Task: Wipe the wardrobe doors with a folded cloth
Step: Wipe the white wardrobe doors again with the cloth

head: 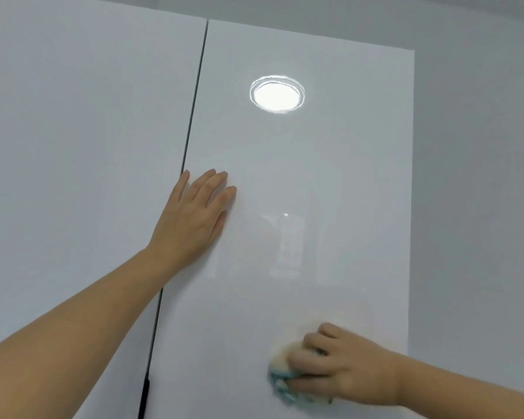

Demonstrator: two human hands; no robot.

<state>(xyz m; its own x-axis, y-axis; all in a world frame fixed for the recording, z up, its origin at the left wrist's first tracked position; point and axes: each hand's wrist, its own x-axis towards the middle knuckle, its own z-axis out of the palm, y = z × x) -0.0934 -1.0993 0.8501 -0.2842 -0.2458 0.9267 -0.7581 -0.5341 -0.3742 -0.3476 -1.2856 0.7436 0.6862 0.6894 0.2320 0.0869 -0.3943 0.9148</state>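
Observation:
Two glossy white wardrobe doors fill the view, the left door (82, 146) and the right door (330, 192), parted by a thin dark gap. My left hand (194, 216) lies flat with straight fingers on the right door, close to the gap. Low on the same door, my right hand (339, 364) grips a bunched yellow and teal cloth (280, 362) and presses it against the surface. Most of the cloth is hidden under my fingers.
A round ceiling lamp is mirrored in the right door (277, 94). A plain grey wall (478, 176) runs past the door's right edge. A dark handle strip (144, 397) sits in the gap at the bottom.

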